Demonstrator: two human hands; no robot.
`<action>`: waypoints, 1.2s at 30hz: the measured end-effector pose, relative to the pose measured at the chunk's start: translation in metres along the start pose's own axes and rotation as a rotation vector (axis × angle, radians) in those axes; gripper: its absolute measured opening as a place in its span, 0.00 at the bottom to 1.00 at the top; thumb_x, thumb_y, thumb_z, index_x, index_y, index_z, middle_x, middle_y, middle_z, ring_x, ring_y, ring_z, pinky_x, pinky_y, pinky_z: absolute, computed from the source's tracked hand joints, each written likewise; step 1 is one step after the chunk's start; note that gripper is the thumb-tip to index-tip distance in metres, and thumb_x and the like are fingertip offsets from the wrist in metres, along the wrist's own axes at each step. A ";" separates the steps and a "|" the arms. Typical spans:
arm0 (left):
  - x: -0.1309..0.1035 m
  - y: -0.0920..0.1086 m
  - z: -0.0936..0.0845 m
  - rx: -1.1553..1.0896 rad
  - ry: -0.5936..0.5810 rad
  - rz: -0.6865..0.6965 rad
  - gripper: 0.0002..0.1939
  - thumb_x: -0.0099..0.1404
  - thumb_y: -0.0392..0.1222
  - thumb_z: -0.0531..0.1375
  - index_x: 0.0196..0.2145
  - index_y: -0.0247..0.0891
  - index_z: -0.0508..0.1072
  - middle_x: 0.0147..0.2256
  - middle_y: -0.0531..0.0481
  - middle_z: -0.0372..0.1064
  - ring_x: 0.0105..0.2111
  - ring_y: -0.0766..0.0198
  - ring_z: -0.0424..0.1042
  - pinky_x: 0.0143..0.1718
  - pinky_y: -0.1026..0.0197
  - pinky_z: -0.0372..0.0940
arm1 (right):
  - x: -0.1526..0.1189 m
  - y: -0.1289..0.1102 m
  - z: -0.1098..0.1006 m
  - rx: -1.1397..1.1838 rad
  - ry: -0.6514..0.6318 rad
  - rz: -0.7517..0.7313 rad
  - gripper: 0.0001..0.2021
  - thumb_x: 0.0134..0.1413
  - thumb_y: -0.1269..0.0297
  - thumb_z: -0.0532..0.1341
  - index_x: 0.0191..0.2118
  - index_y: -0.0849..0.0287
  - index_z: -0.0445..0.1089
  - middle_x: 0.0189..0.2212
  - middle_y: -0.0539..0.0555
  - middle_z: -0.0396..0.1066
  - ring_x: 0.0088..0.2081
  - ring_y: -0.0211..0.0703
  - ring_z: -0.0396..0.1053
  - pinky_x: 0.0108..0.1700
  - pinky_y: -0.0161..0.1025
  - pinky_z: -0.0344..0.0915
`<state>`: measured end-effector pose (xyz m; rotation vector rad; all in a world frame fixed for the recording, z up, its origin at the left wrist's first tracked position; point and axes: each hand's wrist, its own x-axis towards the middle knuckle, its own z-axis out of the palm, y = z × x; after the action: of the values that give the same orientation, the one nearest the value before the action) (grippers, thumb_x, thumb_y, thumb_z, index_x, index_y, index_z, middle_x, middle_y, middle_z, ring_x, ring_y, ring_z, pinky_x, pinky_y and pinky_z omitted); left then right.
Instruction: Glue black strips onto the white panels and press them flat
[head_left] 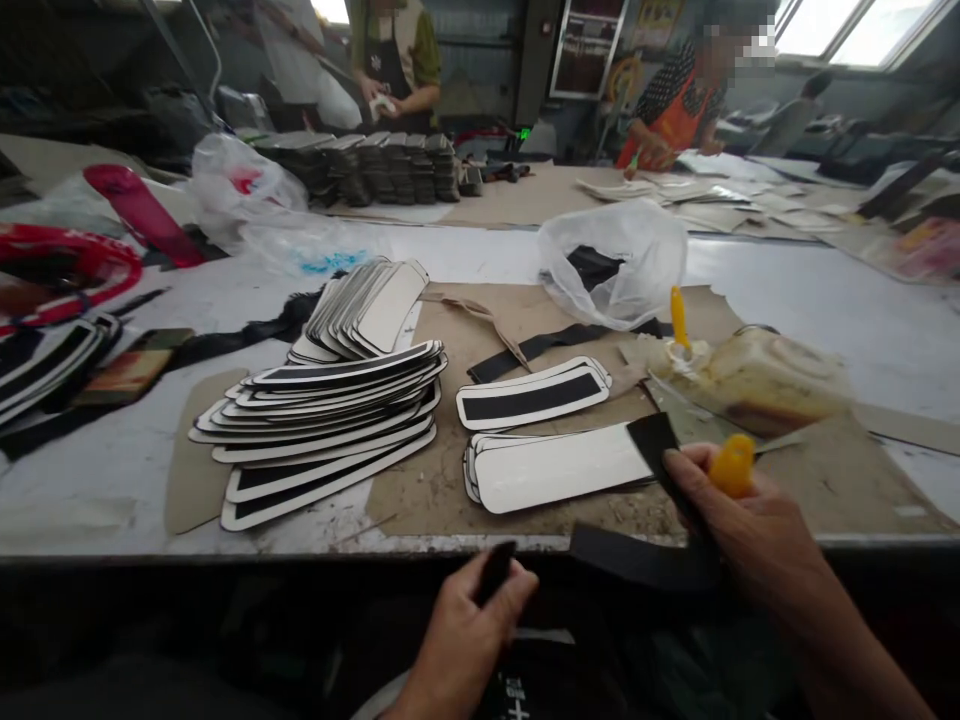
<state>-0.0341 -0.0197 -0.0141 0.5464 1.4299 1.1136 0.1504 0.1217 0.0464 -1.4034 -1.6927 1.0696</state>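
Glue may smear the white oblong panel [559, 467] if the long black fabric strip [660, 500], pinched by my left hand [469, 625], slips. My right hand [750, 520] grips a yellow-handled brush [733, 465], pressing the strip.

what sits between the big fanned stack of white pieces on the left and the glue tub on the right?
Head view: between the fanned stack and the glue tub lie a small striped pile, a blank white pile, both on brown cardboard.

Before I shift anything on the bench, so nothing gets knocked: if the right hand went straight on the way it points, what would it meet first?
Probably the white panel stack just ahead: the right hand, holding a yellow-handled tool and a black strip, points up-left toward it. Depth is uncertain.
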 end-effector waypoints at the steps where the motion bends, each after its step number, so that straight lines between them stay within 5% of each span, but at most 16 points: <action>1: 0.003 0.002 -0.008 -0.044 0.133 0.005 0.19 0.54 0.56 0.60 0.29 0.34 0.66 0.16 0.59 0.51 0.17 0.74 0.50 0.19 0.70 0.48 | 0.004 -0.001 -0.003 -0.139 -0.101 -0.016 0.17 0.51 0.48 0.58 0.29 0.60 0.65 0.19 0.48 0.61 0.21 0.35 0.57 0.22 0.32 0.54; 4: 0.019 0.011 -0.026 -0.074 0.317 0.031 0.20 0.56 0.56 0.59 0.35 0.36 0.65 0.19 0.59 0.55 0.19 0.74 0.51 0.19 0.70 0.49 | 0.019 -0.008 0.006 -0.381 -0.449 -0.112 0.19 0.55 0.49 0.53 0.26 0.60 0.64 0.21 0.49 0.61 0.24 0.36 0.58 0.27 0.33 0.55; 7: 0.035 0.021 -0.031 -0.001 0.257 0.060 0.19 0.58 0.56 0.57 0.35 0.36 0.65 0.22 0.56 0.59 0.20 0.73 0.54 0.20 0.69 0.51 | 0.036 -0.018 0.033 -0.490 -0.666 -0.192 0.18 0.58 0.52 0.52 0.26 0.60 0.62 0.22 0.48 0.62 0.25 0.35 0.57 0.29 0.33 0.52; 11: 0.048 0.030 -0.032 0.060 0.186 0.028 0.19 0.57 0.55 0.58 0.35 0.35 0.65 0.23 0.55 0.61 0.20 0.72 0.56 0.20 0.69 0.53 | 0.055 -0.027 0.068 -0.558 -0.799 -0.224 0.14 0.59 0.56 0.54 0.27 0.60 0.63 0.23 0.47 0.64 0.25 0.35 0.57 0.28 0.32 0.49; 20: 0.057 0.034 -0.035 0.040 0.158 0.001 0.13 0.57 0.48 0.59 0.32 0.35 0.65 0.22 0.55 0.60 0.21 0.72 0.55 0.22 0.69 0.52 | 0.070 -0.031 0.100 -0.791 -0.845 -0.289 0.11 0.57 0.60 0.57 0.26 0.60 0.65 0.21 0.49 0.63 0.23 0.34 0.55 0.26 0.32 0.46; 31: 0.067 0.040 -0.032 0.175 0.272 0.000 0.17 0.54 0.53 0.60 0.26 0.35 0.64 0.21 0.56 0.58 0.22 0.70 0.55 0.23 0.67 0.52 | 0.072 -0.037 0.111 -0.991 -0.867 -0.319 0.09 0.58 0.58 0.55 0.35 0.58 0.69 0.29 0.54 0.71 0.32 0.44 0.68 0.28 0.34 0.48; 36: 0.070 0.032 -0.034 0.212 0.285 0.024 0.17 0.55 0.54 0.59 0.28 0.35 0.67 0.22 0.54 0.62 0.23 0.68 0.58 0.25 0.67 0.54 | 0.074 -0.033 0.092 -1.000 -0.862 -0.330 0.12 0.56 0.54 0.56 0.34 0.58 0.68 0.29 0.54 0.71 0.32 0.45 0.67 0.28 0.35 0.47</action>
<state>-0.0890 0.0425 -0.0254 0.5706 1.8074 1.0968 0.0411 0.1762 0.0367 -1.1183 -3.2580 0.6478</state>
